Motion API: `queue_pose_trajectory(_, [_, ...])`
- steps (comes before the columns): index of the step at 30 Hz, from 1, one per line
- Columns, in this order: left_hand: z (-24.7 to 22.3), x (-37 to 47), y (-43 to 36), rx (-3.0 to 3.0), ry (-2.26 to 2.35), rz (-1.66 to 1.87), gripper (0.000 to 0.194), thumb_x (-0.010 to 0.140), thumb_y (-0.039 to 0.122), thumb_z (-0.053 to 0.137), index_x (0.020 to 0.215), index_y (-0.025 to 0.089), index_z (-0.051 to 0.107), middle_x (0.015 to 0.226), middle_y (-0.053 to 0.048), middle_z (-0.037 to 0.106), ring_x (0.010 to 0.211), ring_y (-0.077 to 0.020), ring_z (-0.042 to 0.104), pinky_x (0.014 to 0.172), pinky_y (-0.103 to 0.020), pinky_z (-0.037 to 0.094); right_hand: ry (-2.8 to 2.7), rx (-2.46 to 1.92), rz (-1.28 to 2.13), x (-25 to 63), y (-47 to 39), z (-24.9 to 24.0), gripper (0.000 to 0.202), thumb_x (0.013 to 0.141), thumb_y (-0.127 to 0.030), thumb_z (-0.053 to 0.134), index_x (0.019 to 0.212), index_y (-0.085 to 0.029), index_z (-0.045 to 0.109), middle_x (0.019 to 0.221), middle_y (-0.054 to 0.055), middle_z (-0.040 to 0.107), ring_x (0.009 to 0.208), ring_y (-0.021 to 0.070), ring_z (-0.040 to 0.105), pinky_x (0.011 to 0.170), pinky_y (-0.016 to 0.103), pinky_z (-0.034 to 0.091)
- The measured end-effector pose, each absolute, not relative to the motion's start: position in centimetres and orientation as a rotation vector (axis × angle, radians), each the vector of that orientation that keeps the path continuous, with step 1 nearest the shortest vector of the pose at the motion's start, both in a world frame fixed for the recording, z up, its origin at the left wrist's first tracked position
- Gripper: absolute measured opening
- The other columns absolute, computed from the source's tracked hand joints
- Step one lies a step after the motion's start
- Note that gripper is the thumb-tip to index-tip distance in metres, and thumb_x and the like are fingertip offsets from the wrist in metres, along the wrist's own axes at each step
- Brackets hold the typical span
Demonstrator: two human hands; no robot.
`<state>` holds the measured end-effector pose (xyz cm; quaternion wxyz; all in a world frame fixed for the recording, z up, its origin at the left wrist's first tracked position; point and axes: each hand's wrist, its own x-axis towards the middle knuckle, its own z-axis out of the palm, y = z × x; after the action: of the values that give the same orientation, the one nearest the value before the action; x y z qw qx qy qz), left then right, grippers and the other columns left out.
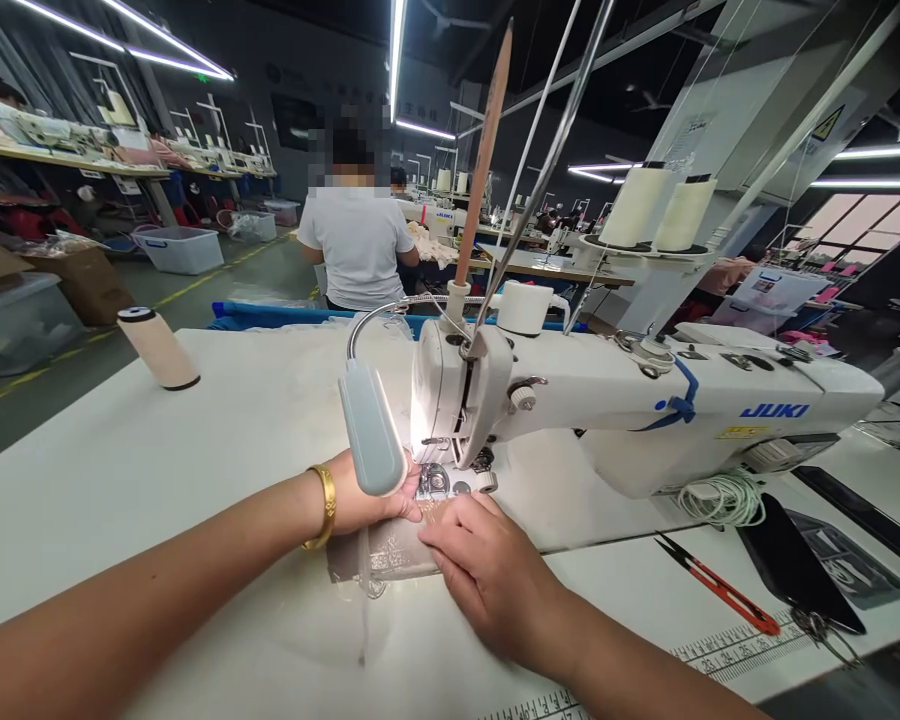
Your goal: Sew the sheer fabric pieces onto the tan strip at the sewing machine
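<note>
A sewing machine [570,380] stands in front of me, its presser foot [436,482] lit by a grey lamp [371,430]. Beige lace fabric [397,550] lies flat at the front of the needle area, with a sheer part spreading toward me. My left hand [360,495], under a gold bracelet [328,507], holds the fabric's left side close beside the foot; the lamp covers part of its fingers. On the near right side, my right hand [487,560] pinches the fabric between thumb and bent fingers, just below the needle plate.
On the right lie red-handled thread snips [720,585], a black phone [799,560] and coiled pale cord [720,498]. A thread cone [157,348] stands at the table's left. A pencil [484,155] rises from the machine head. Another person [356,240] is beyond the table.
</note>
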<state>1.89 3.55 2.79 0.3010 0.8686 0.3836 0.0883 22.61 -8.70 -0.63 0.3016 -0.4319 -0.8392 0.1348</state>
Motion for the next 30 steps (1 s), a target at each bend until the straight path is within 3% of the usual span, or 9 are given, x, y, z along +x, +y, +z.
queue_pose_trajectory(4, [3.6,1.3,2.5,2.388,1.095,0.375,0.017,0.084,0.037,0.063,0.074,0.023,0.058,0.084,-0.004,0.061,0.077,-0.0241,0.055,0.075,-0.035,0.047,-2.222,-1.16,0.282,22.2,-9.2,-1.3,0.027,0.098,-0.006,0.045,0.102,-0.019,0.069,0.089,0.006,0.057,0.082,0.0221,0.046,0.071,0.032,0.041])
queue_pose_trajectory(8, [2.6,0.3,-0.5,2.556,1.117,0.529,0.025,0.099,0.034,0.041,0.09,0.023,0.062,0.095,-0.008,0.062,0.085,-0.0275,0.055,0.077,-0.039,0.044,-2.254,-1.155,0.196,22.1,-9.4,-1.2,0.025,0.094,-0.002,0.045,0.091,-0.018,0.064,0.086,0.005,0.053,0.079,0.0213,0.042,0.07,0.032,0.039])
queue_pose_trajectory(13, [0.3,-0.4,-2.2,2.676,1.001,0.49,0.026,0.1,0.03,0.042,0.103,0.023,0.067,0.1,-0.008,0.063,0.083,-0.0255,0.058,0.065,-0.033,0.043,-2.28,-1.133,0.14,22.0,-9.5,-1.1,0.026,0.093,0.0,0.045,0.09,-0.017,0.064,0.084,0.005,0.053,0.079,0.0211,0.042,0.071,0.033,0.039])
queue_pose_trajectory(21, [-0.7,-0.3,-2.6,2.754,1.049,0.572,0.029,0.102,0.025,0.04,0.097,0.021,0.068,0.101,-0.009,0.062,0.079,-0.0254,0.059,0.06,-0.033,0.043,-2.242,-1.086,0.077,22.0,-9.4,-1.4,0.029,0.094,0.002,0.045,0.099,-0.015,0.069,0.085,0.005,0.054,0.079,0.021,0.043,0.071,0.032,0.04])
queue_pose_trajectory(26, [-0.4,-0.3,-2.1,2.717,0.994,0.64,0.017,0.1,0.023,0.05,0.108,0.021,0.064,0.11,-0.008,0.065,0.09,-0.0262,0.063,0.067,-0.034,0.048,-2.249,-1.097,0.092,21.8,-9.4,-1.4,0.033,0.095,0.001,0.046,0.111,-0.016,0.07,0.085,0.005,0.054,0.078,0.0218,0.043,0.069,0.032,0.039])
queue_pose_trajectory(30, [-0.3,-0.4,-1.6,2.742,0.93,0.657,0.015,0.103,0.029,0.053,0.111,0.022,0.064,0.11,-0.008,0.066,0.1,-0.0293,0.062,0.073,-0.036,0.051,-2.253,-1.102,0.089,21.7,-9.4,-1.3,0.034,0.094,0.001,0.046,0.109,-0.016,0.07,0.085,0.005,0.054,0.078,0.0219,0.044,0.068,0.032,0.038])
